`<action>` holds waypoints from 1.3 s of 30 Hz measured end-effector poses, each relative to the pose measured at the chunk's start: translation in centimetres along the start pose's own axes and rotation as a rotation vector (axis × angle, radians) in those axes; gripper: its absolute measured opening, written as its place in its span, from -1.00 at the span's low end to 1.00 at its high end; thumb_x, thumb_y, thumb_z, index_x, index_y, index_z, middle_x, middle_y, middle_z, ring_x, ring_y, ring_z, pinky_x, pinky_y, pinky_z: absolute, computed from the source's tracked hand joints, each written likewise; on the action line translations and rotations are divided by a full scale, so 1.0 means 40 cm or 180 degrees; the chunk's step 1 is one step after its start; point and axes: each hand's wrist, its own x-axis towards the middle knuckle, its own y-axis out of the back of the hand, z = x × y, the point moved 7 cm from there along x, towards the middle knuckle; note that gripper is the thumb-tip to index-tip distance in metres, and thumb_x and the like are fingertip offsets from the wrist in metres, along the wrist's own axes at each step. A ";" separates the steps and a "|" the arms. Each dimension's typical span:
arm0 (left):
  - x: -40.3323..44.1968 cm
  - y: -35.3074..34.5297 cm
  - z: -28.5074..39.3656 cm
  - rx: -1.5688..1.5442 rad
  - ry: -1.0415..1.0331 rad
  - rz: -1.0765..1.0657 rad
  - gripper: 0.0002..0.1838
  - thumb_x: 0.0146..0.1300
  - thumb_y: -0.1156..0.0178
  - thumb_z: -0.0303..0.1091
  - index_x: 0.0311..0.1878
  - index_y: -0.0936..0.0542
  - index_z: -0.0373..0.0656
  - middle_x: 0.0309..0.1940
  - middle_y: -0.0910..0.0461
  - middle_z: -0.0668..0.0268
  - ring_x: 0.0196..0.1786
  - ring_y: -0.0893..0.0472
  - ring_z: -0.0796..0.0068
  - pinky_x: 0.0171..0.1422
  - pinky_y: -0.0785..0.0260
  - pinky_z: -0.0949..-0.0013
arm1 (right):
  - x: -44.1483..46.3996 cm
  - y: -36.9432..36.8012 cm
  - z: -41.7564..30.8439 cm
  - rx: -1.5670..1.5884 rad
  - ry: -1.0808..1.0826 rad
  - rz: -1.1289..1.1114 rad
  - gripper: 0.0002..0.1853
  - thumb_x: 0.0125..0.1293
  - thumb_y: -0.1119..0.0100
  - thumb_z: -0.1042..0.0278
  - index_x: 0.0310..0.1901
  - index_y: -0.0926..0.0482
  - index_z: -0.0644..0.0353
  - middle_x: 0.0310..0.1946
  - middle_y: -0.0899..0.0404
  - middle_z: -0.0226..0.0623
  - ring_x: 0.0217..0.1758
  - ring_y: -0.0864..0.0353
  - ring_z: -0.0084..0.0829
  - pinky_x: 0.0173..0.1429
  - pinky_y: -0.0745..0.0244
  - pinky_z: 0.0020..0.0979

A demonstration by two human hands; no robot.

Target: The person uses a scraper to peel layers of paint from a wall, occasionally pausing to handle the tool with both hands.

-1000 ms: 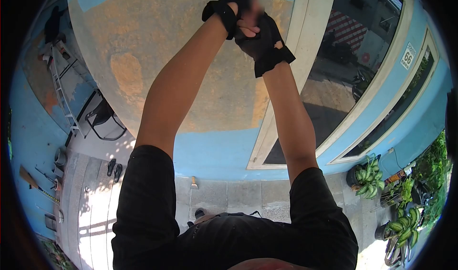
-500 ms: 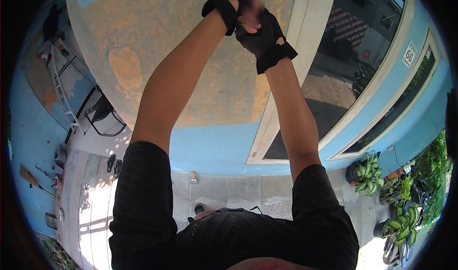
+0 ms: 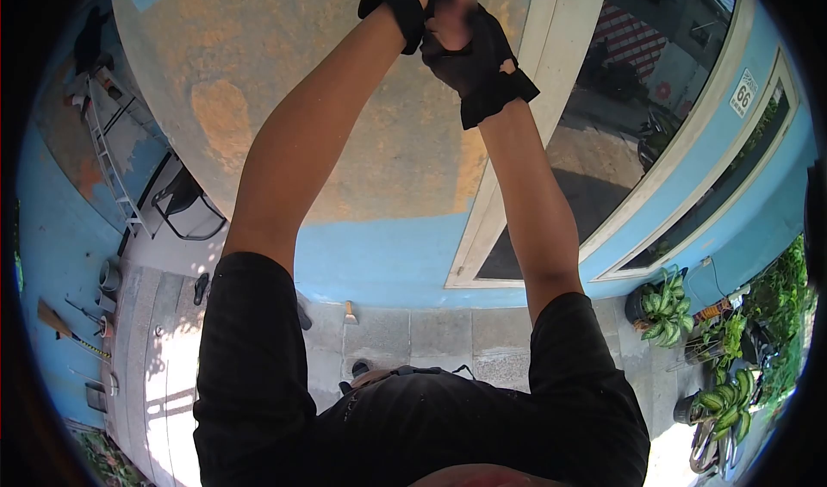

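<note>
Both my arms reach up against a wall (image 3: 379, 160) whose blue paint is gone over a large patch, leaving grey and orange-brown. My left hand (image 3: 412, 3), in a black fingerless glove, is closed at the top edge of the view. Right beside it, slightly lower, my right hand (image 3: 469, 52) wears a similar glove with its fingers curled in. The two hands touch or nearly touch. A blurred spot covers part of the fingers, so whatever they grip cannot be made out.
A scraper (image 3: 350, 313) rests at the wall's foot. White-framed glass (image 3: 620, 117) stands to the right, with potted plants (image 3: 665, 309) below. At left are a ladder (image 3: 112, 160) with a person (image 3: 89, 43) near its top, a black chair (image 3: 185, 198) and a broom (image 3: 53, 317).
My hands sit slightly higher in the view, and my left forearm has shifted a little left. The hands stay together at the wall.
</note>
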 end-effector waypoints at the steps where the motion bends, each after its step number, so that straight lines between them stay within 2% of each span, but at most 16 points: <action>1: -0.059 0.006 0.076 -0.0002 -0.0006 0.0004 -0.54 0.30 -0.01 0.10 -0.37 -0.54 -0.15 -0.64 -0.48 0.16 -0.77 -0.42 0.19 -0.72 -0.35 0.16 | 0.008 -0.002 -0.009 -0.0005 -0.0003 -0.0004 -0.77 0.54 0.13 0.17 -0.31 -0.46 -0.13 -0.61 -0.31 -0.53 -0.70 -0.20 -0.63 -0.65 -0.14 -0.55; 3: -0.166 -0.025 0.104 -0.0869 0.1625 -0.0563 -0.52 0.33 0.01 0.08 -0.38 -0.58 -0.19 -0.57 -0.58 0.16 -0.65 -0.52 0.25 -0.55 -0.42 0.24 | 0.027 0.002 -0.029 0.0103 -0.0117 0.0105 -0.77 0.55 0.14 0.16 -0.30 -0.47 -0.14 -0.61 -0.30 -0.53 -0.70 -0.20 -0.63 -0.65 -0.14 -0.55; 7: -0.156 -0.035 0.098 -0.0815 0.1389 -0.0515 -0.52 0.33 0.02 0.08 -0.38 -0.58 -0.19 -0.56 -0.58 0.16 -0.67 -0.51 0.26 -0.55 -0.42 0.24 | -0.002 -0.004 -0.011 0.0119 -0.0041 -0.0178 -0.84 0.55 0.13 0.25 -0.13 -0.50 -0.05 -0.57 -0.28 -0.51 -0.65 -0.22 -0.63 -0.59 -0.18 -0.58; 10: -0.039 -0.025 0.034 -0.0318 0.0175 -0.0007 -0.51 0.29 0.01 0.13 -0.38 -0.55 -0.15 -0.65 -0.49 0.19 -0.80 -0.40 0.21 -0.68 -0.37 0.12 | -0.007 0.007 -0.024 -0.0167 0.0114 -0.0246 -0.84 0.55 0.13 0.26 -0.20 -0.45 0.00 -0.57 -0.27 -0.52 -0.66 -0.20 -0.64 -0.60 -0.17 -0.59; 11: -0.082 -0.022 0.095 -0.0321 0.0184 -0.0017 -0.51 0.29 0.01 0.13 -0.38 -0.55 -0.15 -0.65 -0.49 0.19 -0.80 -0.40 0.21 -0.68 -0.37 0.12 | 0.001 0.004 -0.029 -0.0164 0.0123 -0.0237 -0.84 0.55 0.13 0.26 -0.20 -0.45 0.00 -0.57 -0.27 -0.52 -0.66 -0.20 -0.64 -0.60 -0.17 -0.59; 13: -0.205 -0.048 0.125 -0.0996 0.1849 -0.0520 -0.51 0.31 0.03 0.12 -0.40 -0.57 -0.14 -0.61 -0.54 0.19 -0.74 -0.46 0.21 -0.63 -0.38 0.16 | 0.007 0.004 -0.029 0.0098 0.0065 -0.0175 -0.83 0.56 0.14 0.26 -0.15 -0.49 -0.05 -0.58 -0.27 -0.52 -0.66 -0.20 -0.64 -0.60 -0.16 -0.60; 15: -0.170 -0.037 0.013 -0.1004 0.1828 -0.0410 -0.48 0.32 0.03 0.16 -0.41 -0.55 -0.14 -0.65 -0.49 0.19 -0.77 -0.44 0.16 -0.67 -0.37 0.13 | -0.008 -0.001 -0.015 0.0035 0.0072 -0.0207 -0.81 0.55 0.13 0.27 -0.26 -0.42 0.02 -0.58 -0.27 -0.52 -0.66 -0.20 -0.64 -0.60 -0.17 -0.60; 17: 0.046 -0.015 -0.047 -0.0038 -0.1091 0.0109 -0.47 0.28 0.01 0.24 -0.39 -0.53 -0.10 -0.72 -0.39 0.21 -0.89 -0.32 0.12 -0.79 -0.31 0.05 | -0.023 0.009 -0.009 -0.0199 0.0097 -0.0117 -0.81 0.54 0.11 0.28 -0.29 -0.39 0.04 -0.58 -0.27 -0.52 -0.66 -0.20 -0.65 -0.61 -0.15 -0.61; 18: 0.017 -0.008 0.011 -0.0043 -0.1104 0.0111 -0.47 0.28 0.01 0.24 -0.39 -0.53 -0.10 -0.72 -0.39 0.21 -0.89 -0.32 0.12 -0.79 -0.31 0.05 | -0.006 0.001 -0.021 -0.0211 0.0097 -0.0125 -0.81 0.54 0.11 0.28 -0.29 -0.39 0.04 -0.58 -0.27 -0.52 -0.66 -0.20 -0.65 -0.61 -0.15 -0.61; 20: -0.106 -0.048 0.058 -0.1365 0.1451 -0.0783 -0.47 0.30 -0.01 0.21 -0.34 -0.56 -0.13 -0.65 -0.50 0.16 -0.77 -0.45 0.16 -0.64 -0.39 0.14 | 0.029 -0.001 -0.047 0.0165 0.0002 0.0061 -0.80 0.54 0.13 0.20 -0.28 -0.45 -0.12 -0.61 -0.29 -0.54 -0.70 -0.18 -0.66 -0.66 -0.12 -0.58; 24: -0.115 -0.062 0.049 -0.1405 0.1537 -0.1217 -0.48 0.32 -0.02 0.17 -0.37 -0.58 -0.16 -0.61 -0.55 0.15 -0.73 -0.47 0.22 -0.63 -0.38 0.19 | -0.005 0.015 -0.020 0.0069 0.0208 0.0254 -0.81 0.55 0.13 0.19 -0.26 -0.45 -0.12 -0.60 -0.29 -0.53 -0.68 -0.20 -0.64 -0.64 -0.12 -0.57; 27: -0.034 -0.037 0.050 -0.0566 0.0416 -0.0050 -0.48 0.32 -0.01 0.17 -0.37 -0.54 -0.17 -0.69 -0.46 0.19 -0.85 -0.33 0.23 -0.81 -0.24 0.16 | 0.010 0.017 -0.042 -0.0047 0.0166 0.0045 -0.84 0.54 0.12 0.20 -0.22 -0.46 -0.13 -0.59 -0.29 -0.52 -0.69 -0.20 -0.65 -0.65 -0.13 -0.56; 28: -0.115 -0.049 0.080 -0.1207 0.1242 -0.0454 -0.51 0.32 0.00 0.14 -0.36 -0.55 -0.16 -0.65 -0.51 0.21 -0.78 -0.42 0.26 -0.75 -0.29 0.23 | 0.012 0.006 -0.054 -0.0089 0.0229 0.0161 -0.87 0.54 0.09 0.20 -0.18 -0.48 -0.16 -0.60 -0.29 -0.53 -0.69 -0.20 -0.65 -0.64 -0.12 -0.58; 31: -0.182 -0.071 0.099 -0.1753 0.1727 -0.1117 -0.51 0.32 0.00 0.14 -0.38 -0.53 -0.14 -0.65 -0.50 0.23 -0.79 -0.40 0.27 -0.75 -0.29 0.28 | -0.005 0.008 -0.040 0.0068 0.0006 0.0127 -0.89 0.53 0.07 0.22 -0.17 -0.48 -0.14 -0.61 -0.29 -0.54 -0.69 -0.20 -0.64 -0.63 -0.14 -0.58; 35: -0.113 -0.061 0.085 -0.1036 0.0748 -0.0192 -0.52 0.31 0.00 0.15 -0.39 -0.50 -0.12 -0.68 -0.46 0.24 -0.82 -0.37 0.27 -0.78 -0.27 0.28 | -0.019 0.003 -0.034 -0.0053 0.0035 -0.0252 -0.76 0.55 0.12 0.27 0.07 -0.54 -0.23 -0.57 -0.26 -0.53 -0.66 -0.19 -0.65 -0.62 -0.12 -0.62; 39: -0.220 -0.068 0.137 -0.0984 0.1413 -0.0267 -0.58 0.31 0.01 0.09 -0.40 -0.51 -0.09 -0.62 -0.51 0.24 -0.76 -0.43 0.28 -0.72 -0.33 0.21 | -0.032 0.013 -0.030 0.0095 -0.0003 -0.0128 -0.79 0.55 0.12 0.27 0.02 -0.55 -0.16 -0.57 -0.27 -0.53 -0.66 -0.19 -0.66 -0.63 -0.12 -0.62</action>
